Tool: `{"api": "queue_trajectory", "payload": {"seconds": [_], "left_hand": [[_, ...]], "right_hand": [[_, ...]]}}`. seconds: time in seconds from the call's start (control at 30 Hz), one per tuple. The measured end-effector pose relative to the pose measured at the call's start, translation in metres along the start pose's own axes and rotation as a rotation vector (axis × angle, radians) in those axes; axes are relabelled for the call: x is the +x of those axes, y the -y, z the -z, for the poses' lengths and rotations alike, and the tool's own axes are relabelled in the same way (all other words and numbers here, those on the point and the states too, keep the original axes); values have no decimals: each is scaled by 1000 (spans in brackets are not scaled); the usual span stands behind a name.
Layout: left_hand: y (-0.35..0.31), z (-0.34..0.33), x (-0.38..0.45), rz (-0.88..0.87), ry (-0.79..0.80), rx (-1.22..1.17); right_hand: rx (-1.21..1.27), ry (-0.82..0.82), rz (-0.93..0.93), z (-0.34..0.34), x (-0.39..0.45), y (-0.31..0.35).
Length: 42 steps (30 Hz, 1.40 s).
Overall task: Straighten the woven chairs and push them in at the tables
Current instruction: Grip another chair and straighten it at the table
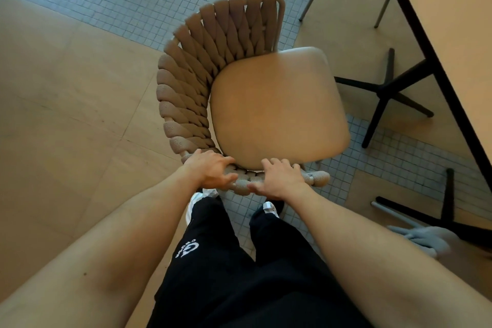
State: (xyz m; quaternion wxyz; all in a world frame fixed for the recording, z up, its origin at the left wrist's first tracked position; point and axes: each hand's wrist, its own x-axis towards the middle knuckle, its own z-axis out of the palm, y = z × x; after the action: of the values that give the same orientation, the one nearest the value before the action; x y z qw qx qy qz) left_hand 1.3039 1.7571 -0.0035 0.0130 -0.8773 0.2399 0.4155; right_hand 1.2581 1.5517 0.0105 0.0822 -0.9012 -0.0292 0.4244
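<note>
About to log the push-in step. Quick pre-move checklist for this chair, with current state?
1. Left hand on the woven rim of the chair: ok, fingers curled over it.
2. Right hand on the same rim: ok, grip beside the left.
3. Chair squared to the table: not ok, it sits angled to the table edge.
4. Chair pushed in: not ok, the seat is clear of the table.
5. Path clear: not ok, the black table base stands between the seat and the table.
6. All chair legs on the floor: cannot tell, hidden under the seat.
</note>
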Motion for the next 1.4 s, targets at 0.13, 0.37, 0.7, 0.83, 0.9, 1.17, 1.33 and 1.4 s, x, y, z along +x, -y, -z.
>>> {"api": "queue_trajectory", "payload": {"seconds": [0.13,0.37,0.7,0.83,0.9,1.17,1.33,1.4], "left_hand": [[13,13,-1,-1,-25,25],[44,38,2,-74,-81,108],[68,81,10,-239,-90,266],[71,89,10,-301,-84,343],[74,92,13,-313,-81,366],[73,96,25,-346,-61,397],[75,87,25,-410,-22,463],[79,83,25,-443,-18,500]], "right_hand": [[91,-23,-81,7,-5,10],[225,-100,-218,17,-4,41],[419,-201,-406,18,-15,89],[474,-223,-459,11,-22,107],[497,-230,-479,8,-25,114],[556,-286,-519,-6,-28,126],[609,-326,-567,-13,-29,143],[644,-351,-593,-16,-32,152]]}}
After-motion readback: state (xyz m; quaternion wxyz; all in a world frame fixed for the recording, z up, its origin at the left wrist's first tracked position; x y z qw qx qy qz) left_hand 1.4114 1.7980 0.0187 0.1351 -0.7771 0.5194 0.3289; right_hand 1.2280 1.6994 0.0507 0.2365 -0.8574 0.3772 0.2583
